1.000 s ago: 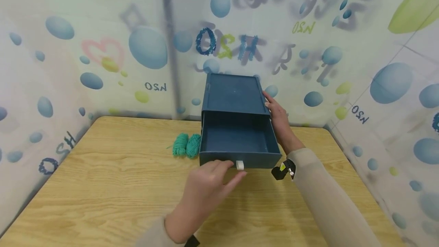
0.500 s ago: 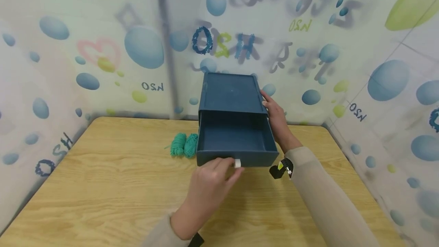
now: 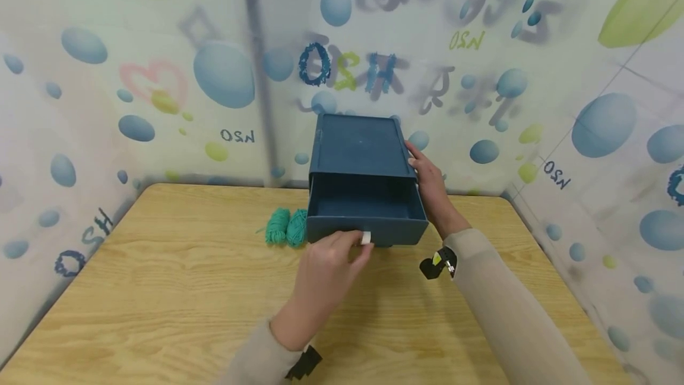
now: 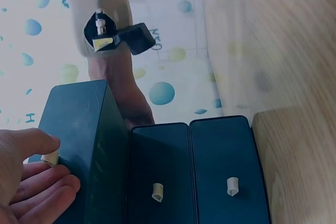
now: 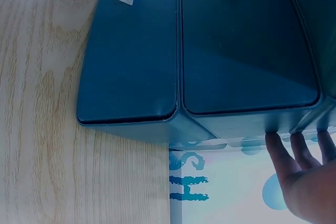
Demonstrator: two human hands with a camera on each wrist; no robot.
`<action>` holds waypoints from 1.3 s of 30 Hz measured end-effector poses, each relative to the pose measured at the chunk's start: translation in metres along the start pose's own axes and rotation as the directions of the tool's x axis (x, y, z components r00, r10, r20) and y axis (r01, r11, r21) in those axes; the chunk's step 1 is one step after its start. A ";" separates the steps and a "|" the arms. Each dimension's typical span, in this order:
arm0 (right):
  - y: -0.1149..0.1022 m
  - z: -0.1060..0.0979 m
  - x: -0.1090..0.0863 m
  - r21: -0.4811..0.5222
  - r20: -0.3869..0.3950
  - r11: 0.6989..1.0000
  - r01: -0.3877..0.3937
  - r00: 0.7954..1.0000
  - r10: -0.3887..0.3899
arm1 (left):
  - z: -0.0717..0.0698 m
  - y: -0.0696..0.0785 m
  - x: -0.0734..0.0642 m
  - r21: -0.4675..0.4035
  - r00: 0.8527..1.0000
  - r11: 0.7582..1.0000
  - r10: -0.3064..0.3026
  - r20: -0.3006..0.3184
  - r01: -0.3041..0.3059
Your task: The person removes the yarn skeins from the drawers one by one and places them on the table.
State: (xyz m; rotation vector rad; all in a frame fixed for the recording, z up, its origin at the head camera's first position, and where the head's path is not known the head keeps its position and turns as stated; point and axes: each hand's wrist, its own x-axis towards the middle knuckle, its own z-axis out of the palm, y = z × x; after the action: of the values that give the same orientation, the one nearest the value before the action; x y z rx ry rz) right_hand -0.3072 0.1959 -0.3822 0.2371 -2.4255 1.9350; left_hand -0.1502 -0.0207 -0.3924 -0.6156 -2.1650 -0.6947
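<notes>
The left hand (image 3: 323, 269) pinches the small white pull tab (image 3: 366, 238) of the top drawer (image 3: 392, 232) between thumb and fingers. The right hand (image 3: 433, 192) has its fingers stretched out, their tips braced against the right side of the drawer cabinet (image 3: 360, 144); it grips nothing.

The top drawer stands partway out, its front facing the person and its depth running back toward the wall. The front panel is wider than tall, so its long axis lies crosswise to the body, and the pull tab points out at the person. The open top shows plain inner walls and a flat floor. The cabinet stands upright near the far edge of the table (image 3: 181, 296), its ribless, rimmed lid panel on top. Cabinet and drawers are dark blue and smooth, with rounded corners; beneath, the middle drawer (image 4: 160, 156) and bottom drawer (image 4: 223, 156) sit flush, each with a white tab.

Two teal yarn skeins (image 3: 278, 226) lie just beside the cabinet's left side, a loose strand pointing left. Wood-grain tabletop stretches wide to the left and in front, narrower on the right, where the right forearm crosses. Beyond the far edge rises the bubble-printed wall (image 3: 176, 34).
</notes>
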 end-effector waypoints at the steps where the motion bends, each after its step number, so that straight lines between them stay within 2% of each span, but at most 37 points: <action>1: 0.000 0.000 0.000 0.001 0.000 1.000 -0.001 1.000 0.001 | 0.001 -0.001 0.001 0.003 1.000 1.000 0.001 0.001 -0.001; 16: 0.001 -0.001 -0.002 0.063 0.005 0.998 -0.006 1.000 0.005 | 0.020 -0.019 0.021 0.057 1.000 0.998 -0.026 0.006 0.025; 25: 0.002 -0.002 0.000 0.116 0.035 0.993 -0.011 0.999 0.007 | 0.031 -0.030 0.034 0.095 0.998 0.994 -0.054 0.031 0.051; 33: 0.002 0.000 0.001 0.126 0.028 0.992 -0.016 1.000 0.012 | 0.039 -0.040 0.045 0.148 0.998 0.988 -0.050 0.031 0.045; 39: 0.002 -0.001 0.001 0.135 0.017 0.991 -0.025 1.000 0.023 | 0.045 -0.043 0.048 0.135 0.999 0.990 -0.050 0.019 0.047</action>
State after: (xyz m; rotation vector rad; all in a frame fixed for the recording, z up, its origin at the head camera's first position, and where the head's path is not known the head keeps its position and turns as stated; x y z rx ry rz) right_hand -0.3090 0.1967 -0.3837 0.2278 -2.3192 2.1181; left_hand -0.2286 -0.0139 -0.3917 -0.5033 -2.2325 -0.5636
